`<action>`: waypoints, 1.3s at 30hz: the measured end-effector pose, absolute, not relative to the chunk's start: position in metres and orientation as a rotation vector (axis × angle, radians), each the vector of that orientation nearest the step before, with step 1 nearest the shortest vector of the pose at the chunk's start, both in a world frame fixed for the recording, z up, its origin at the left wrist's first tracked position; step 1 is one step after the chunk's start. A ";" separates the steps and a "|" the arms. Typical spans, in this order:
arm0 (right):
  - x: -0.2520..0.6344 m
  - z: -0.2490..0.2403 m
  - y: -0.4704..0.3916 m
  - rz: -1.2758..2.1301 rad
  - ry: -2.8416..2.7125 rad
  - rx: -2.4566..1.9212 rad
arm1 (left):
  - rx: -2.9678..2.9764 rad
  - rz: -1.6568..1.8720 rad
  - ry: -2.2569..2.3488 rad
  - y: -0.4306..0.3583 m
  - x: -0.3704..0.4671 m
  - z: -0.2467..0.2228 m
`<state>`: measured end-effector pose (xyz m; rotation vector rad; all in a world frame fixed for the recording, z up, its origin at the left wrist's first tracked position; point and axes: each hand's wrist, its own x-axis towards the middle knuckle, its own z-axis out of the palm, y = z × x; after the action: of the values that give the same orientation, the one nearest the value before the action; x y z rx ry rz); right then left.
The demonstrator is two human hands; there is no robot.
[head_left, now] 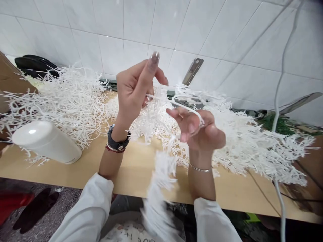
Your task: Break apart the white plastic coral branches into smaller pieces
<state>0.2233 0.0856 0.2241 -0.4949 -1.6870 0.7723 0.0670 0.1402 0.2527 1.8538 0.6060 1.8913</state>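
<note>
My left hand is raised over the table, its fingers curled and closed on a thin white strand. My right hand is palm up beside it, fingers bent around a white curved stem. Between the hands, white branching pieces are blurred by motion. A fringed white strand hangs below them past the table's front edge, also blurred. Behind and to both sides lie heaps of white branching pieces, a left heap and a right heap.
A white bottle leans at the left of the wooden table. Black items lie behind the left heap. A metal strip leans on the tiled wall. A grey cable hangs at the right, near green sprigs.
</note>
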 end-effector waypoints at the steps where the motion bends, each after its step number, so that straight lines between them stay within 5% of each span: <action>1: 0.217 0.221 0.091 0.846 -1.633 -0.458 | 1.766 1.839 0.545 0.140 0.067 0.254; 5: 0.203 0.213 0.095 1.126 -1.477 -0.520 | 1.582 1.588 0.387 0.150 0.059 0.256; 10: 0.211 0.222 0.076 1.286 -1.700 -0.812 | 1.605 1.739 0.487 0.157 0.040 0.258; 16: 0.229 0.235 0.054 0.982 -1.772 -1.115 | 1.891 1.703 0.613 0.136 0.031 0.261; 25: 0.238 0.233 0.055 0.411 -1.894 -1.070 | 2.498 1.110 0.702 0.139 0.007 0.262; 39: 0.220 0.220 0.067 0.376 -1.630 -0.873 | 2.640 0.935 0.682 0.138 0.007 0.262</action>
<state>0.2197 0.0668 0.2204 -0.8734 -1.6298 0.3755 0.0068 0.1379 0.2617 2.6404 0.6822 0.9352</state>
